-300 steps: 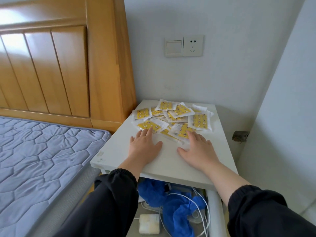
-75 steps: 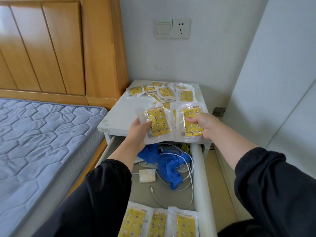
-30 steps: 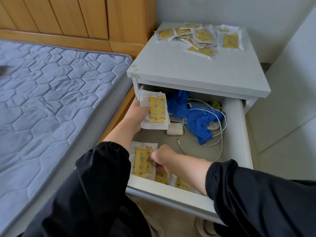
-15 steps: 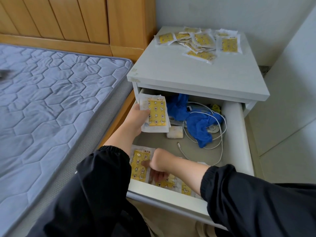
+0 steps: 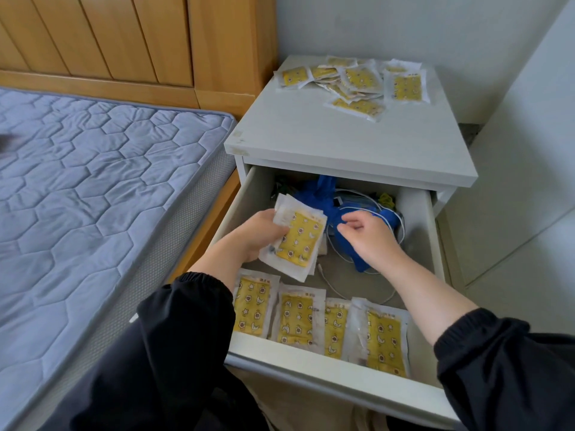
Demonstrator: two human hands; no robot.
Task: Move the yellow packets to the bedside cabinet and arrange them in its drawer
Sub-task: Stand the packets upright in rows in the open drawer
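The white bedside cabinet (image 5: 348, 144) has its drawer (image 5: 326, 365) pulled out. Several yellow packets (image 5: 320, 325) lie side by side in a row along the drawer's front. My left hand (image 5: 258, 231) holds a small stack of yellow packets (image 5: 298, 237) above the drawer's left half. My right hand (image 5: 367, 237) hovers just right of that stack with fingers loosely apart and nothing in it. A loose pile of yellow packets (image 5: 354, 82) lies at the back of the cabinet top.
At the drawer's back lie blue cloth (image 5: 329, 200) and white cables (image 5: 395, 225). A grey quilted mattress (image 5: 93, 188) and wooden headboard (image 5: 140, 42) stand on the left. White walls close in behind and to the right of the cabinet.
My right hand has let go of a packet at the drawer's front row and risen toward the stack in my left hand. The row now shows one more packet.
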